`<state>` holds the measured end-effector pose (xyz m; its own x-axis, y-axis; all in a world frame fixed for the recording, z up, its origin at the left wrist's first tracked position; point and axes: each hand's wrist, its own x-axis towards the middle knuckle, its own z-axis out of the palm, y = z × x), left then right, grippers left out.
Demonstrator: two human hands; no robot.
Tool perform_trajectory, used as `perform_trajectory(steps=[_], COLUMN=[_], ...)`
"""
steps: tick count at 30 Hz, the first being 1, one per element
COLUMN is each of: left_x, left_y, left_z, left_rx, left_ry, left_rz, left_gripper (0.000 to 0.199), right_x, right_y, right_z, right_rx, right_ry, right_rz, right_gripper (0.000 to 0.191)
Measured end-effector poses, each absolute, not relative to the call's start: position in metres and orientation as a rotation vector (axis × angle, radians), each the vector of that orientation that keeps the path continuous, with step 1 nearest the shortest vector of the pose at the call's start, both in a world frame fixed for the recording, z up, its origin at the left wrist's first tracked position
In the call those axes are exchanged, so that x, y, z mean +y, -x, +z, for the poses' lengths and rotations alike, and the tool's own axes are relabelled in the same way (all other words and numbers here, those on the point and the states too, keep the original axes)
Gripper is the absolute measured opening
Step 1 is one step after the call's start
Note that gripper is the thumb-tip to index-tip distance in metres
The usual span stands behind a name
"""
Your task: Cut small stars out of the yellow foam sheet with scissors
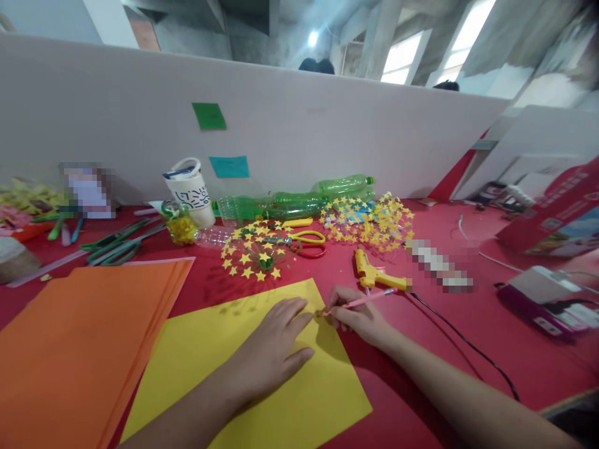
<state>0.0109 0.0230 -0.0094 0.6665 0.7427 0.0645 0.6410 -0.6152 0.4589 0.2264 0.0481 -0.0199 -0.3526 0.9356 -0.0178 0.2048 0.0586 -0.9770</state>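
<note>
pink pencil (374, 299), one, slim and straight, at the centre right of the frame, its long axis slanting gently from the raised rear end at right down to the writing end at left, which points at the upper right edge of a plain yellow sheet (327, 386). grip: pinched between the fingertips of the right hand (358, 315), beside a small brownish piece (319, 313) too small to make out. left hand (281, 340), centre of frame, laid palm down on the sheet, fingers loosely spread.
</note>
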Motion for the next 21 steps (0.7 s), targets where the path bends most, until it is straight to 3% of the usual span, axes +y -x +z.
perform_trajectory(steps=[21], left_x=[0.0223], left_y=[-0.0104], left_z=[-0.0099], left_rx=[1.092], left_ry=[-2.476], left_rz=[0.362], left_gripper=[0.048], right_x=[0.0474], right_y=[-0.2215], right_z=[-0.0162], right_rx=[-1.653], right_ry=[1.212], right_rz=[1.201], right_gripper=[0.011])
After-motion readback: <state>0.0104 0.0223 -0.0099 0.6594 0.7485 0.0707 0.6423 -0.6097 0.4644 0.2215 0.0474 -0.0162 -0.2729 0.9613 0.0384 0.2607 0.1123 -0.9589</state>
